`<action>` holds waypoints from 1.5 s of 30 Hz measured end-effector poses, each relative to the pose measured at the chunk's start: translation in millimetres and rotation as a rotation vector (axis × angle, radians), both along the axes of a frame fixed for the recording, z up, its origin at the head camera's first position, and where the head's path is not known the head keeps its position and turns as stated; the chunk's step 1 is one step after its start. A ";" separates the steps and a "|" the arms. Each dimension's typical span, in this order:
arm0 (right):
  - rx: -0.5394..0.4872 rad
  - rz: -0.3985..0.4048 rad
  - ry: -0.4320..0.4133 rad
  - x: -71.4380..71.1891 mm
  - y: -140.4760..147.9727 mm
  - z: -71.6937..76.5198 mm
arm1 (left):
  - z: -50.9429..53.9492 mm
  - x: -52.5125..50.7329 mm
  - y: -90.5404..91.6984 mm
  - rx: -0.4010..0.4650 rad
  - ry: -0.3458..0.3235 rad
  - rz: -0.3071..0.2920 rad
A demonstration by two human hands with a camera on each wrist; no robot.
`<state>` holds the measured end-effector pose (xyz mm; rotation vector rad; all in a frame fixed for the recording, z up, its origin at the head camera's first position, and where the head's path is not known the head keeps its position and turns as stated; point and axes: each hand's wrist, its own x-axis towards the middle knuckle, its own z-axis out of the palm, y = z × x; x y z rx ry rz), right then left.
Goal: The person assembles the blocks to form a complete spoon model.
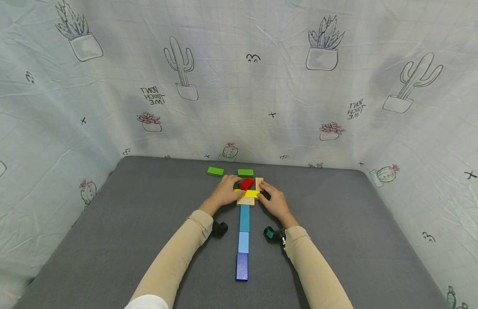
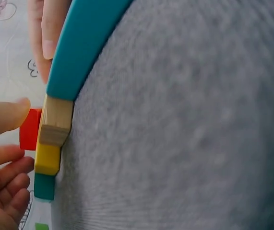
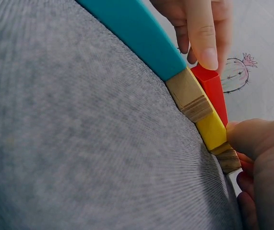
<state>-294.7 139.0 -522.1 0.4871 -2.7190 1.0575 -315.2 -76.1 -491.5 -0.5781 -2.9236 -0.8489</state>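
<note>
A red block (image 1: 246, 184) lies at an angle behind a yellow block (image 1: 251, 194). My left hand (image 1: 225, 191) pinches the red block between thumb and fingers, its thumb near the yellow block's left end. In the right wrist view, my right thumb (image 3: 244, 136) touches around the far ends of the red block (image 3: 216, 96) and yellow block (image 3: 211, 129). My right hand (image 1: 275, 201) has its fingers beside an upright plain wooden block (image 1: 259, 183). Another plain wooden block (image 1: 245, 201) lies in front of the yellow one. A dark green block (image 1: 236, 186) is partly hidden by my left hand.
A teal block (image 1: 244, 218), a light blue block (image 1: 243, 242) and a dark blue block (image 1: 242, 267) run in line toward me. Two green blocks (image 1: 215, 171) lie behind the hands on the grey table (image 1: 339, 240). A printed cloth (image 1: 239, 94) hangs around the table.
</note>
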 end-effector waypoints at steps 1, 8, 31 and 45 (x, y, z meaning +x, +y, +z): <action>0.000 0.000 0.000 0.2 0.1 0.1 | -1.1 0.0 0.6 -0.002 0.015 0.001; -0.004 0.003 0.003 1.0 0.7 -0.6 | -4.1 0.0 4.9 -0.029 0.068 0.019; -0.005 0.009 0.021 2.7 0.5 -3.8 | -5.7 -2.7 2.3 0.074 -0.007 0.004; -0.006 -0.003 -0.009 1.2 0.2 -2.2 | -2.0 -12.4 -5.0 0.075 -0.035 -0.067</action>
